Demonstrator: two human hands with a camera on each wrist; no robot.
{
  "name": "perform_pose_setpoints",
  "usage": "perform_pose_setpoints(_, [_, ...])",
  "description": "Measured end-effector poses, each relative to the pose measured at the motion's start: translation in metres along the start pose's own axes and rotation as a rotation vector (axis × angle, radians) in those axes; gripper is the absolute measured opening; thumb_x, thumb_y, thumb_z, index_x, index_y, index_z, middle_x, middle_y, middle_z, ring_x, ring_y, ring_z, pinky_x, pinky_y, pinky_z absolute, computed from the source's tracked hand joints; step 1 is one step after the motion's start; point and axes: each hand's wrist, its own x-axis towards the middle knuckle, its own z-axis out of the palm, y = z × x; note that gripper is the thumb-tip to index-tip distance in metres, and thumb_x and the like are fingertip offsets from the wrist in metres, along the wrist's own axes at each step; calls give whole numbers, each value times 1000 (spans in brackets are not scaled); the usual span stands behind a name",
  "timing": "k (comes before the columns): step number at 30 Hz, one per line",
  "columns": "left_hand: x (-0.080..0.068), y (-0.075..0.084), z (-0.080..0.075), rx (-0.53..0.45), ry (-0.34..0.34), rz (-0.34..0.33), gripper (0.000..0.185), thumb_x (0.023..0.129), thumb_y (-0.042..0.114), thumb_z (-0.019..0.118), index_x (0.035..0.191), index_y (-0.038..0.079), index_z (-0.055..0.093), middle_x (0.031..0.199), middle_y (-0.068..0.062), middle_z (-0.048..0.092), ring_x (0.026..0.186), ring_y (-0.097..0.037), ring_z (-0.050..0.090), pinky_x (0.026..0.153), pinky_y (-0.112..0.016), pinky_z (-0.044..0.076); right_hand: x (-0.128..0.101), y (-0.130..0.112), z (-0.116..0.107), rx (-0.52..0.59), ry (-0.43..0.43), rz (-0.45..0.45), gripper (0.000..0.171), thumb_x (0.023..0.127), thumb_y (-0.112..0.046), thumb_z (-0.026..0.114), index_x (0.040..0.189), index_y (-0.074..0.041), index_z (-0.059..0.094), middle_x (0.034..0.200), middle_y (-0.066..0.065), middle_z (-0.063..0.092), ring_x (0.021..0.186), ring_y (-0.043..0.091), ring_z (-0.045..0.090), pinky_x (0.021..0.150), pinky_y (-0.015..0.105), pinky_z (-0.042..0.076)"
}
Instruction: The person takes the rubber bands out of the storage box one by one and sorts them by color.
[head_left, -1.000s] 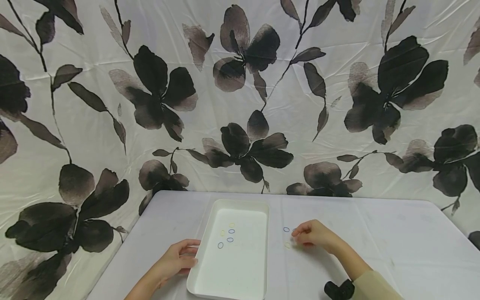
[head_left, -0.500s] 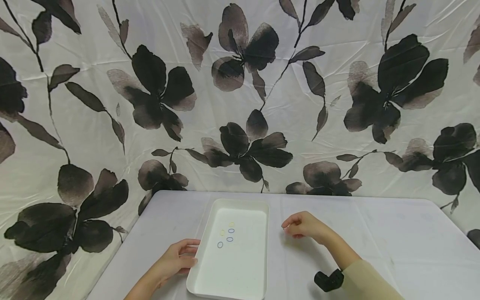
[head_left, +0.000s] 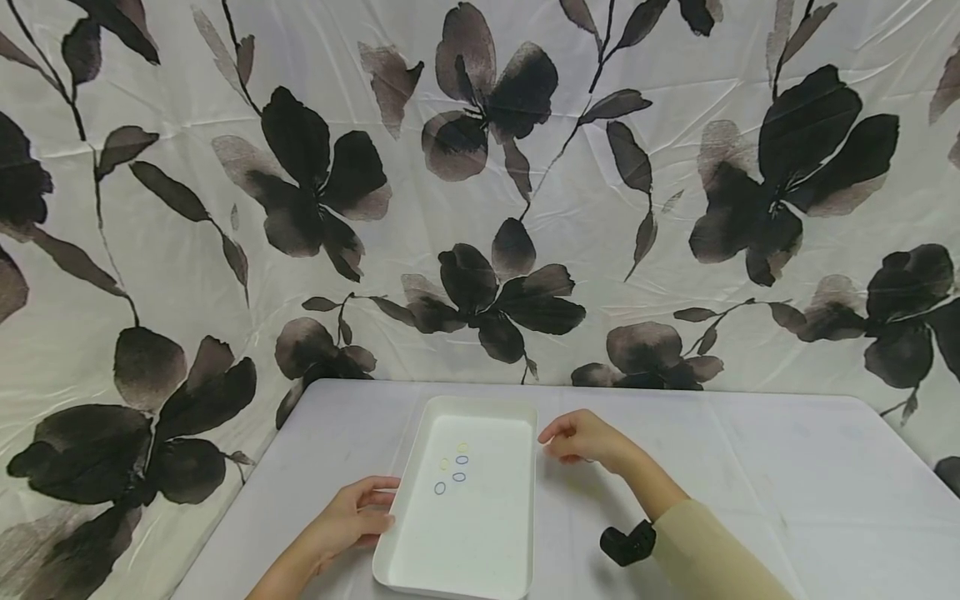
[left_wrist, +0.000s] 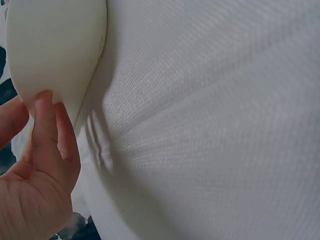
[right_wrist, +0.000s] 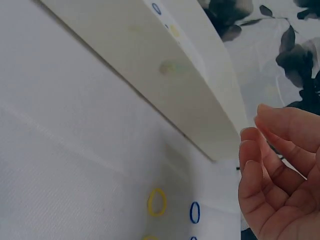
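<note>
Presumably loading rings (right_wrist: 149, 203): your left hand (head_left: 351, 518) touches, unclenched, the tray (head_left: 480, 542); your right hand (head_left: 588, 442) — pinch indiscernible — should next clear the rim (head_left: 535, 500).

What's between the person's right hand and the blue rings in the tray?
From the right hand inward: the tray's right wall, then a bare strip of tray floor. The head view shows it.

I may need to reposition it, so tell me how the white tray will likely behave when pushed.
The white tray will probably slide rather than tip, being broad and shallow. The textured white cloth, wrinkled beside it, may add drag or bunch up. The thin blue rings lie flat inside, so they would likely skid rather than roll.
</note>
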Motion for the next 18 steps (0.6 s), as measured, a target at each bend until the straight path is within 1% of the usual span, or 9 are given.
perform_pose_setpoints(4, [1,-1,0,2,5,-6,59,80,-1,66,133,-7,40,119,-21,53,95,-26,61,73,-41,53,4,-6,6,-16,0,10,22,80,-3,62,99,8,65,64,-1,54,56,12,50,55,27,45])
perform_pose_setpoints(7, [1,0,0,4,6,-7,59,80,-1,66,133,-7,40,119,-21,53,95,-25,61,74,-41,53,9,-9,9,-13,-2,17,23,81,-4,63,100,9,65,65,-1,56,57,12,52,56,26,45])
perform_pose_setpoints(13, [1,0,0,9,1,-9,59,81,0,66,133,-7,39,120,-22,52,95,-25,61,74,-41,53,19,-14,18,8,4,31,23,81,-5,67,100,8,65,73,1,61,64,13,58,62,26,51])
perform_pose_setpoints(18, [1,0,0,14,2,-7,59,81,0,66,133,-7,40,119,-21,53,94,-26,61,74,-41,53,26,-16,28,19,10,44,21,80,-4,68,98,7,66,74,2,62,64,14,58,62,27,52])
